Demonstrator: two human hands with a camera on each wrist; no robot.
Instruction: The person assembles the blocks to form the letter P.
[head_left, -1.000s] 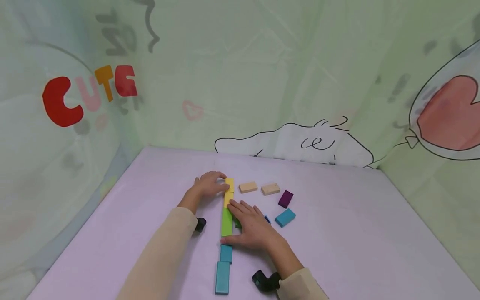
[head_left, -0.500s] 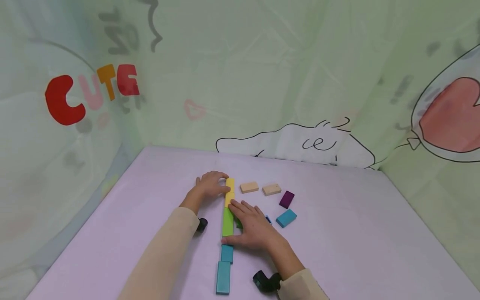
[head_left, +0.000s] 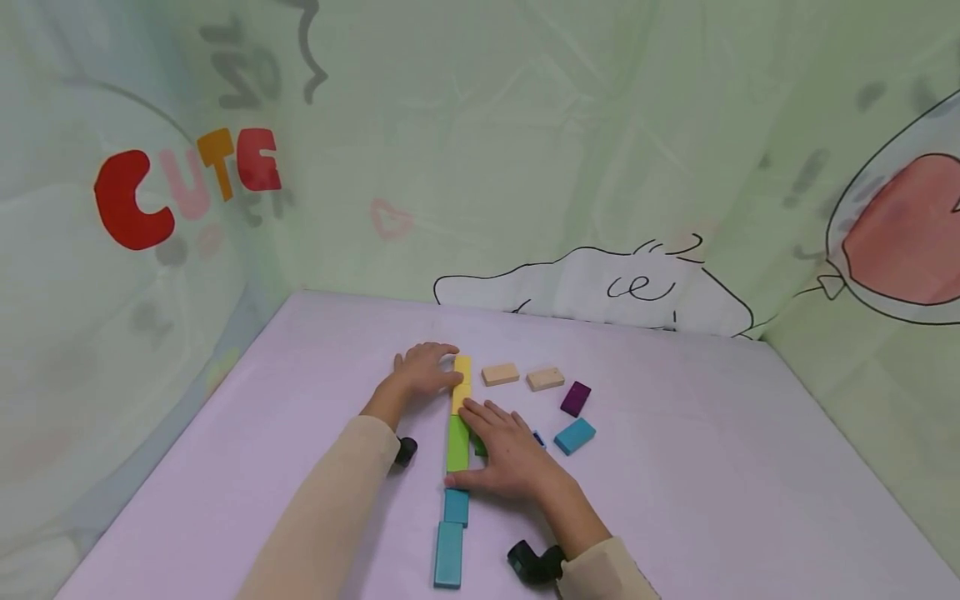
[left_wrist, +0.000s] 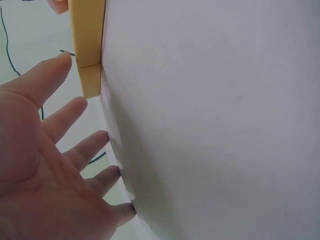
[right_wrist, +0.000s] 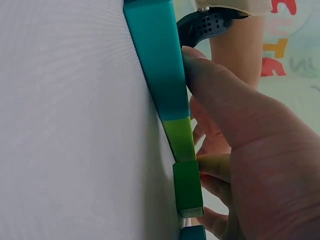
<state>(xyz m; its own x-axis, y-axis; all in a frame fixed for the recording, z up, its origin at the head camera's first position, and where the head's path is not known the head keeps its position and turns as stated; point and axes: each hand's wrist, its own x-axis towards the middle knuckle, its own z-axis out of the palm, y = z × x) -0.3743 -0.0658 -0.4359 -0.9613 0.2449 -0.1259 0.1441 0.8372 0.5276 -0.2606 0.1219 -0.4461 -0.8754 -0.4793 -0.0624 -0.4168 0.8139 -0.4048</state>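
Observation:
A row of flat blocks runs away from me on the lilac table [head_left: 675,500]: two teal blocks [head_left: 450,542], a light green block [head_left: 457,442] and two yellow blocks [head_left: 461,382]. My left hand [head_left: 423,371] lies to the left of the yellow blocks, its straight fingers [left_wrist: 65,112] touching the yellow block's [left_wrist: 87,40] side. My right hand [head_left: 510,454] rests flat against the row's right side. Its thumb [right_wrist: 220,95] lies along the teal block [right_wrist: 157,65] and light green block [right_wrist: 181,139]. A dark green block [right_wrist: 187,187] sits partly under its fingers.
Right of the row lie two tan blocks [head_left: 521,376], a purple block [head_left: 575,398], a teal block [head_left: 574,436] and a blue block [head_left: 537,437] mostly hidden by my right hand. Printed green curtains [head_left: 525,150] enclose the table at the back and sides.

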